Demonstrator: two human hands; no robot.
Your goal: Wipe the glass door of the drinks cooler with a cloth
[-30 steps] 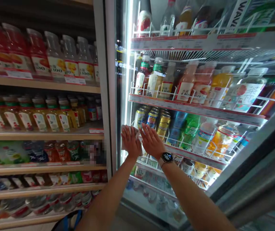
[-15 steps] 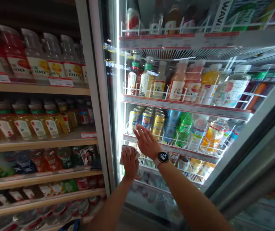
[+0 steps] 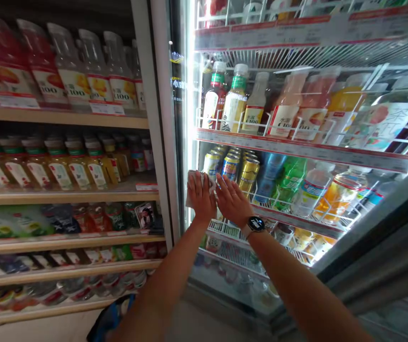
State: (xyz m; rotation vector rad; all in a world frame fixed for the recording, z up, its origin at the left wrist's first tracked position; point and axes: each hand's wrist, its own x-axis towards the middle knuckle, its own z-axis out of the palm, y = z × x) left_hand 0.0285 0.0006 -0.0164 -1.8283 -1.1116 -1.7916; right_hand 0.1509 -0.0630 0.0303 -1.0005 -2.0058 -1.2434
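A light grey-white cloth (image 3: 191,194) is spread under my left hand (image 3: 203,199), which holds it flat with the fingers extended, up against the glass door (image 3: 221,285) of the lit drinks cooler. My right hand (image 3: 233,202) is just to its right, fingers stretched out and nothing in them. It appears to rest on the glass. A dark round watch (image 3: 256,223) is on my right wrist. Beyond the glass, gold cans (image 3: 248,175) and a green bottle (image 3: 290,183) stand on a wire shelf close to my fingers.
Wooden shelves (image 3: 64,195) with rows of bottled drinks are on the left, beside the cooler's metal frame (image 3: 159,118). A thick dark door edge (image 3: 378,232) slants across the right. Something blue and black (image 3: 109,318) is on the floor at bottom left.
My left hand and the cloth have moved up the glass, from lower than my right hand to level with it. My right hand stays flat. The view has shifted slightly.
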